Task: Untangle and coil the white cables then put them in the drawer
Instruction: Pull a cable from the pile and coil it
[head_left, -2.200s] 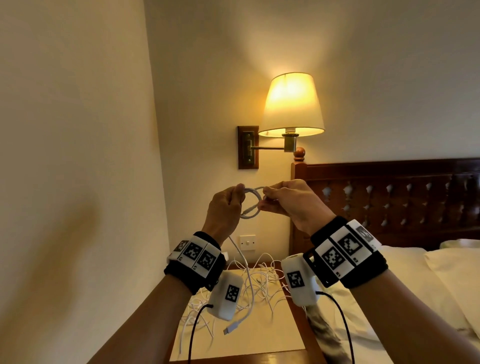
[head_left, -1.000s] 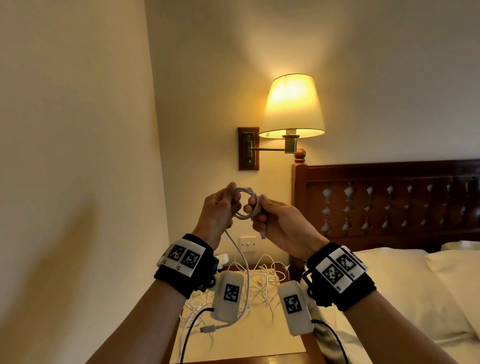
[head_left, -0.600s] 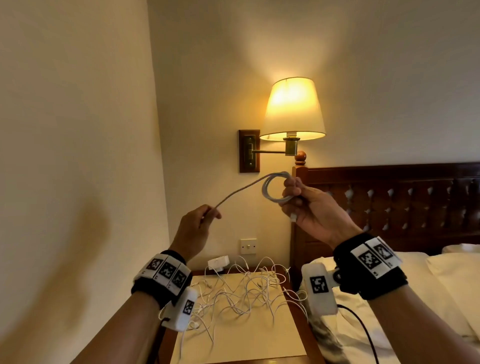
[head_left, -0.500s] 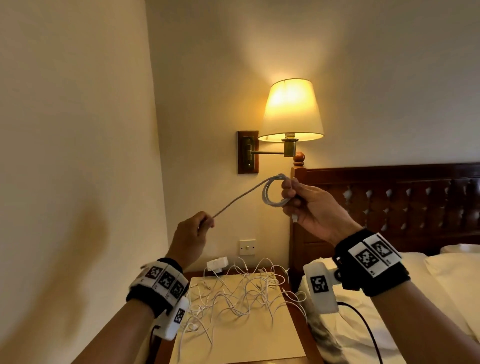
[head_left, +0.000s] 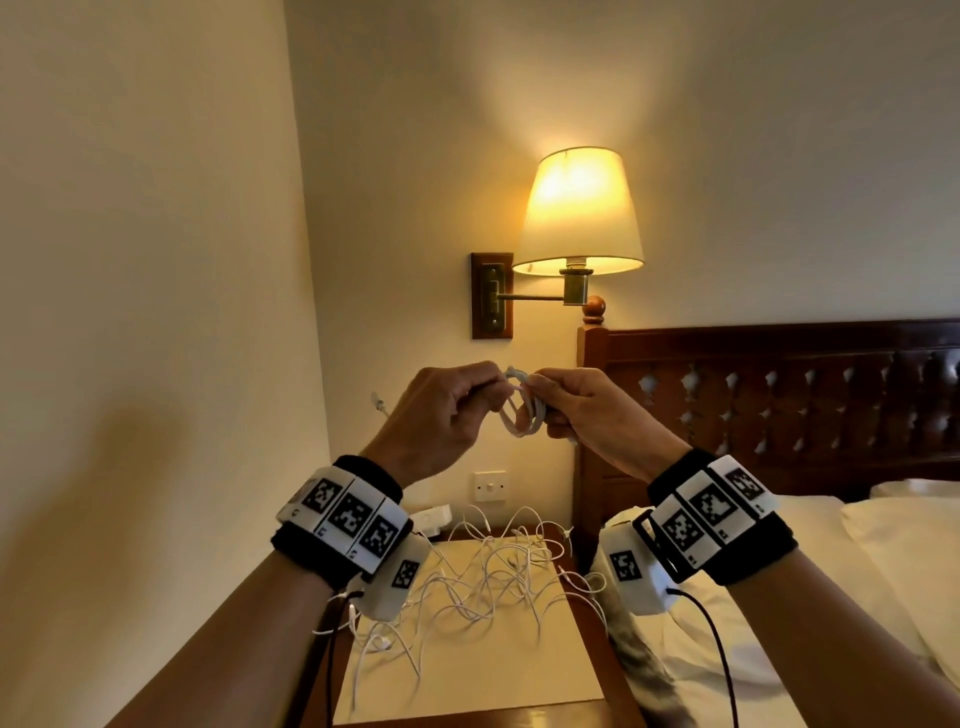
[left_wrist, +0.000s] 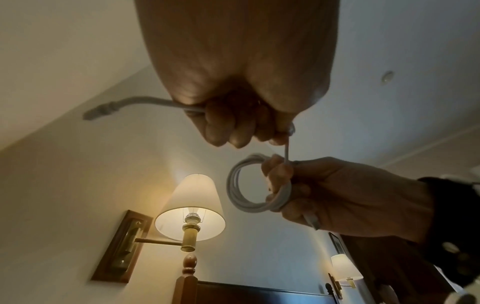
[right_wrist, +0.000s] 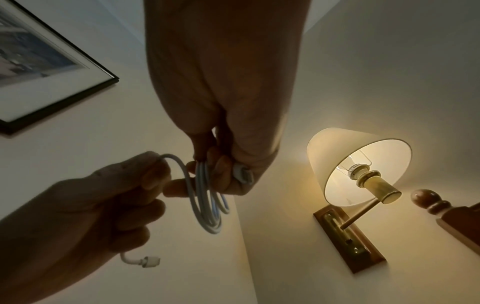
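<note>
— Where is the coil (head_left: 521, 410) held?

— It is pinched by the right hand (head_left: 597, 415), raised above the table (head_left: 467, 670), with its loops seen almost edge-on from the head camera.

— And the left hand (head_left: 436, 415)?

— Its fingers are curled round the free tail, at nine o'clock from the coil (the two hands nearly touching). A connector (left_wrist: 100, 112) is left sticking out past the fist, toward nine o'clock again.

— So what is the coming move turned on?

— Probably the short tail: it is led from the left hand over to the loops, so the last wrap would be laid by that hand.

— The other cables (head_left: 483, 577)?

— Left tangled on the table, at six o'clock below. No drawer can be seen.
</note>
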